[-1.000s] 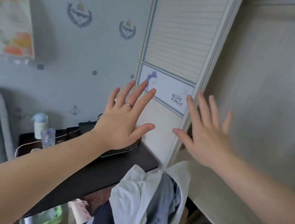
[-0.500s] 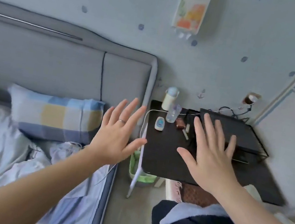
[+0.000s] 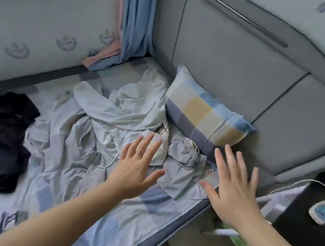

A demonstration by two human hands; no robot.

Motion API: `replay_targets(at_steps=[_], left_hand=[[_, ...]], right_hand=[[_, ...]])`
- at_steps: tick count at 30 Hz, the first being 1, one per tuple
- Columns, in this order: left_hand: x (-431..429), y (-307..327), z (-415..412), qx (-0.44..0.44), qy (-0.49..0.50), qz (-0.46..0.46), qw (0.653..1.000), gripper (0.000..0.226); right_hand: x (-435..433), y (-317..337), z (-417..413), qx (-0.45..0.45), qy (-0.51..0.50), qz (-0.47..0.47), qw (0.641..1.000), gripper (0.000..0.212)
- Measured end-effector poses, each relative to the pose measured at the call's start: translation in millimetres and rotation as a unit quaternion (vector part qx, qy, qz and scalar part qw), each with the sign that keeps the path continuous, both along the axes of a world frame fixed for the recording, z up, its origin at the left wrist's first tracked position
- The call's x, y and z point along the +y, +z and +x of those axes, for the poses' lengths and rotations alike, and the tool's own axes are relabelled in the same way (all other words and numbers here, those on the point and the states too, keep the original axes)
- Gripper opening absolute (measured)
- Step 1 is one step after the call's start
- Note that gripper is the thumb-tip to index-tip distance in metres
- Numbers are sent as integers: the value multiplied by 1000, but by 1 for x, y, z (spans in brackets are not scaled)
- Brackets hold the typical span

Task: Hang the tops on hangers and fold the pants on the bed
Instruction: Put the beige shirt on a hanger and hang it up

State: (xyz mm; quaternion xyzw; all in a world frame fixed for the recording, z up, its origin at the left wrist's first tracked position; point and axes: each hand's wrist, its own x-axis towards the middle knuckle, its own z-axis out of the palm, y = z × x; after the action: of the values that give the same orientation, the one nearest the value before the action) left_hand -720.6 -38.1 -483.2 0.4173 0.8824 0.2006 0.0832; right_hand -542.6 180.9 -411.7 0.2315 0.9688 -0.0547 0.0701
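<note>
Above the bed's (image 3: 110, 217) right edge, left hand (image 3: 134, 171) and right hand (image 3: 232, 189) hover spread flat, holding nothing, over crumpled pale grey-blue garments (image 3: 125, 107); black printed garment (image 3: 1, 133) lies near the left edge.

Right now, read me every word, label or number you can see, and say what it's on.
Nothing reads clearly.
Black garment: white lettering, sideways and creased, not legible.
Tag beside the pillow: marks too small to read.
Device on the nightstand: blue label, blurred.
Wall emblems: no words visible.
</note>
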Motion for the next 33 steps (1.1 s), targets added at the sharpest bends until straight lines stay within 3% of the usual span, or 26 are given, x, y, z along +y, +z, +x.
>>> replay_targets(at_steps=[8,17,24,29,33], left_hand=[[-40,-60,14,-76,201,-67,974,80],[-58,-171,37,-198,375,-106,900,77],[-119,-292,31,-246,420,-156,860,77],[-138,-390,-1,-251,367,-188,876,78],[-135,-459,-58,-201,370,-202,884,85]], right_hand=[[22,-74,-89,-42,139,-82,986,80],[-10,-197,-154,-138,216,-140,956,80],[-86,-316,-202,-170,231,-181,941,81],[-114,-418,-251,-182,229,-165,942,82],[-121,-491,-294,-172,255,-137,942,83]])
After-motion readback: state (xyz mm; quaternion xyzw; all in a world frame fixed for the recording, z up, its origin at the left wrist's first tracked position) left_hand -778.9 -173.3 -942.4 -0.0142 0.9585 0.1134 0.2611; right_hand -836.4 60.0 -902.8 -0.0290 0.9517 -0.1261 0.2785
